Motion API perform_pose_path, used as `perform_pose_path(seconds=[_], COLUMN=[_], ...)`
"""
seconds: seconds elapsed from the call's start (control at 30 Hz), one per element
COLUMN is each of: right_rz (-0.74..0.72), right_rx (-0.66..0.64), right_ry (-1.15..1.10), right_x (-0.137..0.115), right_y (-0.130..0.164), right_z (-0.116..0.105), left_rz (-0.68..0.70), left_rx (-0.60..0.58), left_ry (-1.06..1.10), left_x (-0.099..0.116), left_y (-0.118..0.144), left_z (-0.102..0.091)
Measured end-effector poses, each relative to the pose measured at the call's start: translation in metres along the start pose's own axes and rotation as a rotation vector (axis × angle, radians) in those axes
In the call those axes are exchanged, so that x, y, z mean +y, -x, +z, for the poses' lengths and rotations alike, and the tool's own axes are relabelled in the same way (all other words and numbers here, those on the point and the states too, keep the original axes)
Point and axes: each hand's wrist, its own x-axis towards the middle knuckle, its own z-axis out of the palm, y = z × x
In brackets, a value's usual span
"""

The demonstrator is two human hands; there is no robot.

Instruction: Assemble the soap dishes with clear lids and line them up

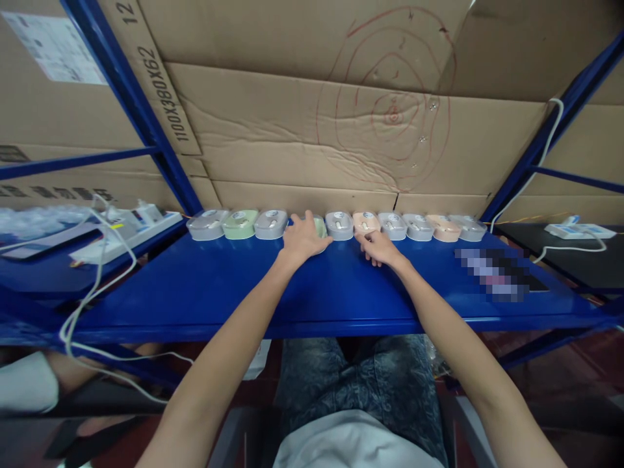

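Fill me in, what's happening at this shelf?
A seated person reaches both arms to a row of computer mice along the back edge of a blue shelf. The left hand rests on a green mouse; the right hand touches a peach mouse. Grey, green and peach mice sit either side, against cardboard.

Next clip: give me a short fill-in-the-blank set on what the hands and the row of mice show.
1. The left hand rests on a mouse coloured pale ____.
2. The right hand touches the mouse coloured ____.
3. The row of mice lies on a shelf coloured ____.
4. The wall behind the row is made of ____ boxes.

Missing words: green; peach; blue; cardboard
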Motion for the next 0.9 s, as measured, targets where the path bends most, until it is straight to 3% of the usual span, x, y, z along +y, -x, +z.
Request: perform_pose_path(seconds=[0.07, 0.13, 0.27, 0.37, 0.5, 0.53, 0.6, 0.67, 0.77, 0.83, 0.9], right_rz=[0.006, -0.009, -0.107, -0.102, -0.056, -0.056, -0.079, -0.121, -0.171, -0.197, -0.243], right_rx=[-0.023, -0.087, -0.202, -0.083, 0.079, 0.086, 0.053, -0.035, -0.151, -0.134, -0.038], right_ry=[-0.106, -0.354, -0.814, -0.850, -0.879, -0.905, -0.964, -0.994, -0.963, -0.888, -0.751], right_x=[-0.004, -0.008, -0.015, -0.016, -0.014, -0.014, -0.015, -0.016, -0.016, -0.014, -0.009], right_y=[0.000, 0.002, 0.006, 0.005, 0.002, 0.002, 0.004, 0.007, 0.008, 0.006, 0.001], right_z=[0.000, -0.001, 0.002, 0.004, -0.001, -0.004, -0.007, -0.008, -0.002, 0.004, 0.009], left_rz=[0.019, 0.097, 0.311, 0.422, 0.604, 0.584, 0.414, 0.206, 0.088, 0.061, 0.016], left_rx=[0.073, 0.136, 0.123, 0.113, 0.129, 0.139, 0.135, 0.014, -0.337, -0.499, -0.576], left_ry=[0.058, 0.130, 0.298, 0.406, 0.728, 0.854, 1.135, 1.435, 1.798, 1.920, 1.973], left_x=[0.005, 0.015, 0.041, 0.048, 0.034, 0.030, 0.024, 0.022, 0.024, 0.024, 0.023], left_y=[0.004, 0.010, 0.026, 0.030, 0.019, 0.014, 0.005, -0.003, -0.008, -0.008, -0.008], left_z=[-0.009, -0.013, -0.003, 0.014, 0.030, 0.033, 0.036, 0.038, 0.038, 0.038, 0.038])
